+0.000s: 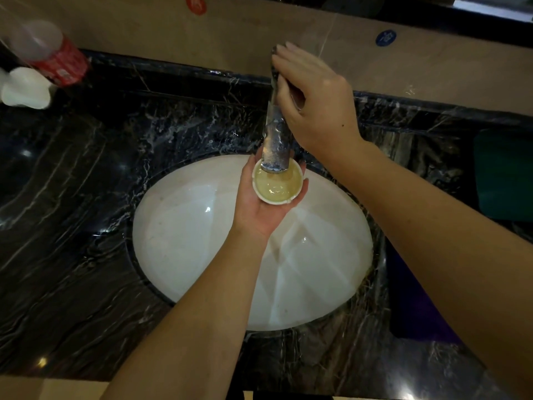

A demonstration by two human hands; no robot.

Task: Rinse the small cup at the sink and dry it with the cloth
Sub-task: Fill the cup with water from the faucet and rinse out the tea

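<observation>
Countertop: black white-veined marble counter (86, 226), surrounding everything.
Basin: oval white ceramic sink (187, 241) set into it.
Tap: water-spotted chrome faucet (277, 140), long axis running from wall toward the person.
Right hand (314, 102): draped over the faucet's handle end, fingers curled around it.
Left hand (259, 206): palm up, fingers closed under the cup.
Cup: small round white cup (278, 183), mouth up, directly beneath the spout (holding yellowish liquid).
</observation>
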